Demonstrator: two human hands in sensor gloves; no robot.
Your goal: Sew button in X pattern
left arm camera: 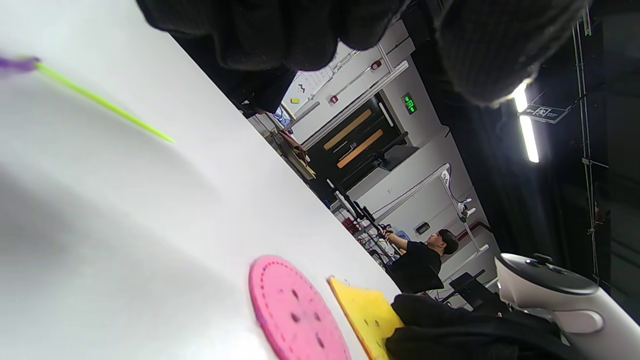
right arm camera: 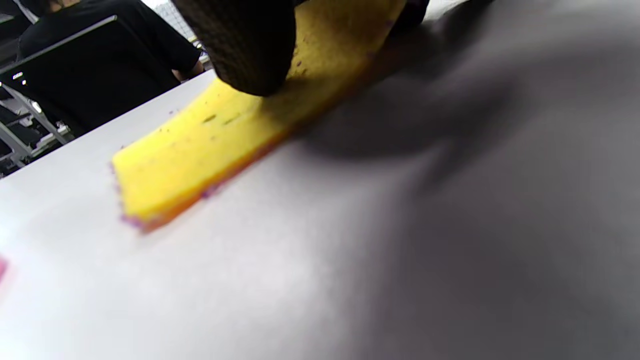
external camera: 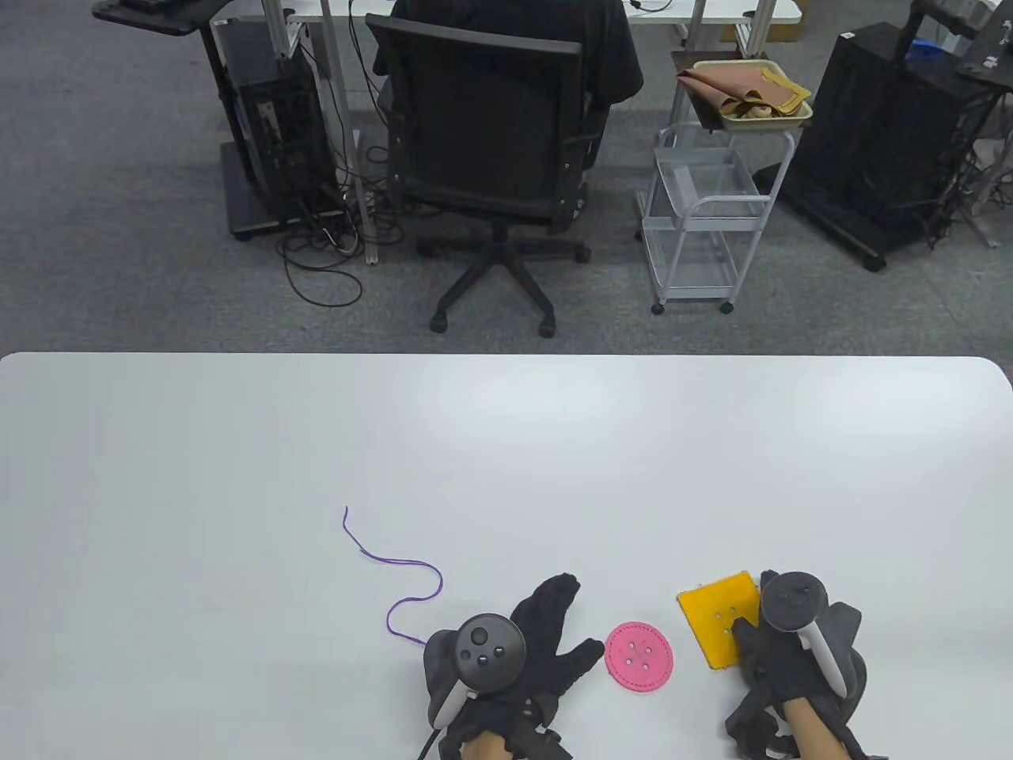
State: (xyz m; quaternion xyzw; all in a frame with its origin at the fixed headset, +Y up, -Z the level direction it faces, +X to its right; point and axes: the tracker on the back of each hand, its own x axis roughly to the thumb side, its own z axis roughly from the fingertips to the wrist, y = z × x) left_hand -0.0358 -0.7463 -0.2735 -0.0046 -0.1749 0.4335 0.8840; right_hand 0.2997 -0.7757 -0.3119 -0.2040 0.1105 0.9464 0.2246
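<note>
Our right hand [external camera: 779,657] pinches the yellow felt square [external camera: 718,621]; our left hand [external camera: 538,641] lies spread flat, the pink button [external camera: 639,658] just beside its thumb.

Overhead table [external camera: 506,443] view; low, tilted wrist views sharing it.

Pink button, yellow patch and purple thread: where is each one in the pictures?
Pink button [external camera: 639,658]: table view, on its middle, among the holes.
Yellow patch [external camera: 716,621]: table view, bare face left of the right hand's fingers.
Purple thread [external camera: 411,564]: table view, mid-length, on the curve.
</note>
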